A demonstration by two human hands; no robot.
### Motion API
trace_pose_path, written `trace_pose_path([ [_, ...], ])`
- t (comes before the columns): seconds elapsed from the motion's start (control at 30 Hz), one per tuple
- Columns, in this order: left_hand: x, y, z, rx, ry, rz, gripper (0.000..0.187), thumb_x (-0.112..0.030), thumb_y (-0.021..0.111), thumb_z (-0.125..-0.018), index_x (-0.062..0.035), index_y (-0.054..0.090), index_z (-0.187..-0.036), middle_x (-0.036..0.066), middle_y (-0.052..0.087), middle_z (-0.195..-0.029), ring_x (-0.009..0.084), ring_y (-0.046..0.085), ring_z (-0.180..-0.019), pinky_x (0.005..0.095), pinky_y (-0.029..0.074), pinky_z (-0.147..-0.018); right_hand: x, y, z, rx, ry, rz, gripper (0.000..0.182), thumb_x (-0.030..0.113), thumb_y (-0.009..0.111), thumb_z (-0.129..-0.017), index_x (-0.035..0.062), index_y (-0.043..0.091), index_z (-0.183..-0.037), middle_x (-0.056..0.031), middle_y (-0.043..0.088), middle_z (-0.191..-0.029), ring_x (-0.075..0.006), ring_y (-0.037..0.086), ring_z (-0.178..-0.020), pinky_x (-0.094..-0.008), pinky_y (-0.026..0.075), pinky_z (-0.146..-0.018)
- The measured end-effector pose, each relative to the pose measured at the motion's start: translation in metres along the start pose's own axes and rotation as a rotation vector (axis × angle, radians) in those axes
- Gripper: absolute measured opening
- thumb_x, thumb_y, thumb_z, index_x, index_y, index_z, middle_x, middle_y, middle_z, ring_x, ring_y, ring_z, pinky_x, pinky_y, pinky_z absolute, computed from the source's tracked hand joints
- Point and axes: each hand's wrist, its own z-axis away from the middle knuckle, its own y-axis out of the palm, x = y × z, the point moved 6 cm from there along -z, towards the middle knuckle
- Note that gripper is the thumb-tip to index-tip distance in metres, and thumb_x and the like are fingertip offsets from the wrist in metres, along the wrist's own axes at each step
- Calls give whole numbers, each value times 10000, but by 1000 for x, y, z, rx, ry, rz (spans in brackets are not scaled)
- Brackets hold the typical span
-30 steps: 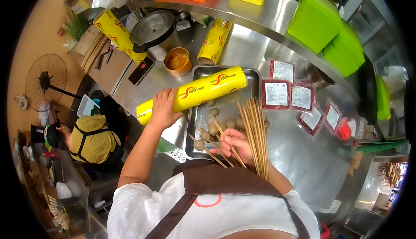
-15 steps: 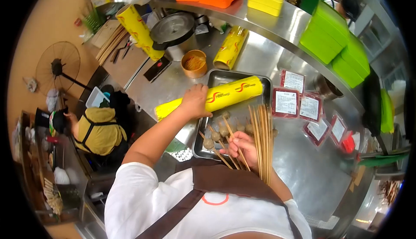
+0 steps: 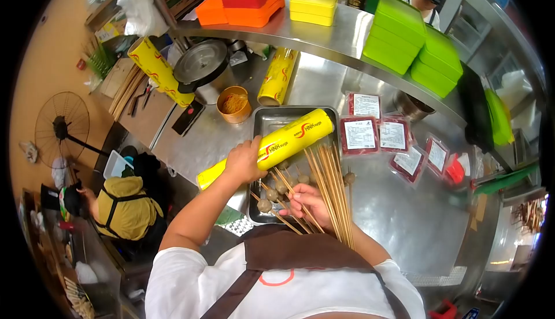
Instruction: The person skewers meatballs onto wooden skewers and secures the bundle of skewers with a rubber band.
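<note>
My left hand (image 3: 244, 160) is closed around a yellow roll of cling film (image 3: 298, 137) that lies slantwise across a metal tray (image 3: 337, 123). My right hand (image 3: 310, 204) pinches a thin bamboo skewer (image 3: 283, 179) over the tray's near edge. A fanned bundle of bamboo skewers (image 3: 331, 189) stands up beside that hand, its lower ends overlapping the palm and wrist. Skewered brownish-grey balls (image 3: 264, 205) lie in the tray below the roll, partly hidden by the roll, the hand and the bundle. One more skewered ball (image 3: 349, 178) shows to the right of the bundle.
Several sealed red packets (image 3: 359, 135) lie right of the tray. Behind it are another film roll (image 3: 277, 77), a bowl of orange-brown powder (image 3: 234, 105) and a lidded pot (image 3: 201, 64). Green boxes (image 3: 395, 35) sit on the raised shelf. A person (image 3: 130, 206) is at left.
The whole view has shifted, so the counter appears further left and lower. The film roll slopes more steeply, its left end lower. Both hands keep their holds.
</note>
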Motion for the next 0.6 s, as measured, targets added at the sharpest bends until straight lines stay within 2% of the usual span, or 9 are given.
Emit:
trace_pose_path([
  [0.07,3,-5,6,-23,-22,97,879,-335,781,-554,-82,391,-1299,194,572,-1095,354,555,-1023,406,465,-864,-1,0,-1,7,2,-16,86,131,459,-934,55,498,-942,-3,464,-643,-112,483,-576,-457,437,-942],
  [0.2,16,-5,20,-146,15,249,853,-308,790,-559,-64,390,-1271,186,568,-1086,343,558,-1014,408,461,-860,-2,0,0,19,0,-2,89,125,466,-930,41,489,-950,-5,455,-646,-118,479,-582,-461,438,-951],
  [0.37,39,-6,44,-195,-226,380,848,-334,800,-566,-70,396,-1263,185,574,-1135,349,558,-1049,406,456,-875,-2,0,1,21,-6,0,91,116,461,-931,33,490,-953,-4,458,-649,-118,476,-568,-462,437,-953],
  [0.6,64,10,56,-193,-331,432,861,-337,804,-579,-60,383,-1277,195,585,-1124,346,570,-1045,410,455,-867,-5,-1,-3,15,10,-4,89,109,463,-927,31,500,-951,-10,476,-649,-119,492,-563,-472,430,-959],
])
